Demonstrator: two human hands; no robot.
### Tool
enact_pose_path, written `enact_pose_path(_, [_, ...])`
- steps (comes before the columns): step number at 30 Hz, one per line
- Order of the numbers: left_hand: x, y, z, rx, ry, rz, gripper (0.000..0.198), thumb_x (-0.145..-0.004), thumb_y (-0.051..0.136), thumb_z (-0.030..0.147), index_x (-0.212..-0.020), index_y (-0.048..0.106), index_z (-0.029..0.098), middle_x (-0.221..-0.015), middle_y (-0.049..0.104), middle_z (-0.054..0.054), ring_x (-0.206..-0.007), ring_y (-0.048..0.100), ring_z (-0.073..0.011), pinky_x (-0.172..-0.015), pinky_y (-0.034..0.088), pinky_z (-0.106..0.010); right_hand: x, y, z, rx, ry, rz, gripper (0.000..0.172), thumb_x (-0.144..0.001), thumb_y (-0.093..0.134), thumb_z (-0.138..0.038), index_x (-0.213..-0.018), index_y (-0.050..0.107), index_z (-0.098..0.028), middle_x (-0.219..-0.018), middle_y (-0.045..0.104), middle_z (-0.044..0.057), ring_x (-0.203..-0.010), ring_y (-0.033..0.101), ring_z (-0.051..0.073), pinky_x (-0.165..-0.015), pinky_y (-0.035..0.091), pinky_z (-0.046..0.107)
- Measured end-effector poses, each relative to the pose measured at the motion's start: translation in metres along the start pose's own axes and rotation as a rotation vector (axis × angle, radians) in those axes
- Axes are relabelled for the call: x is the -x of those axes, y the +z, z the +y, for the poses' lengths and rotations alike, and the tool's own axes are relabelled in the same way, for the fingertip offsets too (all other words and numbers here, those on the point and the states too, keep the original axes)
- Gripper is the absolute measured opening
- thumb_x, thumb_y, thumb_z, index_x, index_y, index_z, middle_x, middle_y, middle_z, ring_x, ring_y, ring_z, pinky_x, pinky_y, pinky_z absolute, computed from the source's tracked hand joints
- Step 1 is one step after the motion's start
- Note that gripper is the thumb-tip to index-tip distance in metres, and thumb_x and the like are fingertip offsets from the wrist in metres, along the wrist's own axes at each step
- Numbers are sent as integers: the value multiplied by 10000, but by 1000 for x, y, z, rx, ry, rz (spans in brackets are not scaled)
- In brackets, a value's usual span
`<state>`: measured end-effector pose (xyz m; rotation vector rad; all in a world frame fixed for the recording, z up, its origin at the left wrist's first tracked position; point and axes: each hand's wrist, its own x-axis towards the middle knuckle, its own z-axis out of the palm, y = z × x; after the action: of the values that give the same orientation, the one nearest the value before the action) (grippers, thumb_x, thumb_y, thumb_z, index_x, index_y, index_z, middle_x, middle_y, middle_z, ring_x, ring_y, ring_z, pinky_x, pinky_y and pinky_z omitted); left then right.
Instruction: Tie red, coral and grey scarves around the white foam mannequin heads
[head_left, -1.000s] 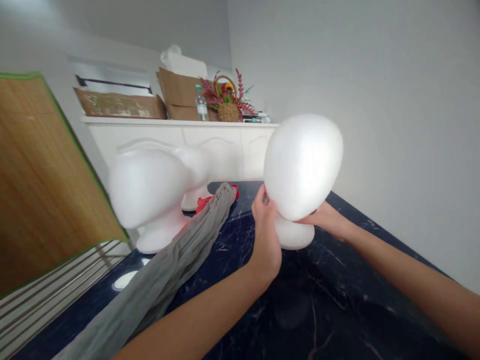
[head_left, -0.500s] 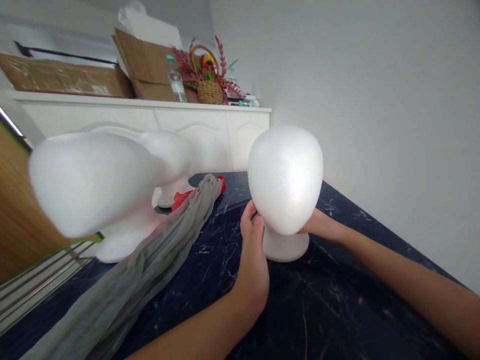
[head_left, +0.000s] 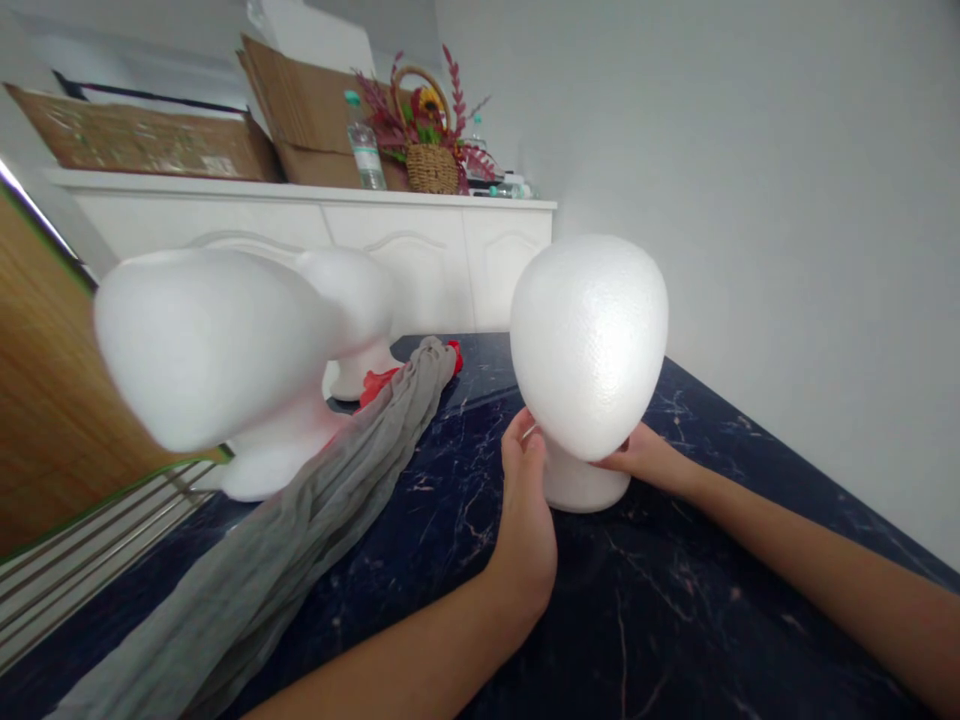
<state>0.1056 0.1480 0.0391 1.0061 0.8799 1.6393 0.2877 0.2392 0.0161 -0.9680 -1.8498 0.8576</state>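
A white foam mannequin head (head_left: 589, 345) stands upright on the dark marbled table (head_left: 420, 500), its smooth side toward me. From the left, my left hand (head_left: 529, 490) curls round its neck, thumb and fingers against it. My right hand (head_left: 646, 460) reaches in from the right and grips the neck under the chin; some of its fingers are hidden behind the foam. Left of them a long grey scarf (head_left: 322, 520) lies stretched along the table, with red cloth (head_left: 375, 385) showing beside it.
Two more white foam heads, a near one (head_left: 210, 345) and a farther one (head_left: 356, 300), stand to the left. Behind is a white cabinet (head_left: 405, 255) bearing cardboard boxes (head_left: 300, 110), a bottle (head_left: 365, 145) and a flower basket (head_left: 431, 168). A metal rack (head_left: 112, 540) borders the table's left edge.
The view has shifted slightly, so everything appears a little further right and higher. Both hands keep to the foam head's neck; my right-hand fingers show slightly more at its right side.
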Motion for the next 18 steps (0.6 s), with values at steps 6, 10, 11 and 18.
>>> enact_pose_path(6, [3,-5,-20,-190,45,-98,577,-830,607,263,-1374,415,257,-1511,407,-83,-1433,340,-251,-1231,193,-415,4,2,10,87,9,-7,956,-639,814,-638,-1422,494,-194,-1405,548,160,-1299,504,373,-1141,349,575])
enact_pose_path(10, [3,-7,-26,-272,61,-112,705,-768,605,202,-1421,345,254,-1530,369,-92,-1442,314,-255,-1238,175,-425,4,1,11,91,34,-5,930,-653,810,-634,-1411,500,-193,-1410,546,156,-1290,513,374,-1140,355,579])
enact_pose_path(11, [3,-7,-26,-287,61,-115,710,-768,598,206,-1427,336,250,-1532,363,-93,-1442,309,-254,-1237,178,-427,4,1,12,94,37,-4,904,-651,812,-632,-1385,523,-190,-1410,546,157,-1289,513,376,-1139,356,579])
enact_pose_path(18, [2,-7,-22,-330,57,-115,735,-740,592,217,-1425,325,212,-1517,352,-120,-1430,299,-270,-1232,176,-435,3,-1,11,131,55,-10,793,-633,798,-657,-1233,622,-168,-1364,576,175,-1286,508,396,-1143,331,602])
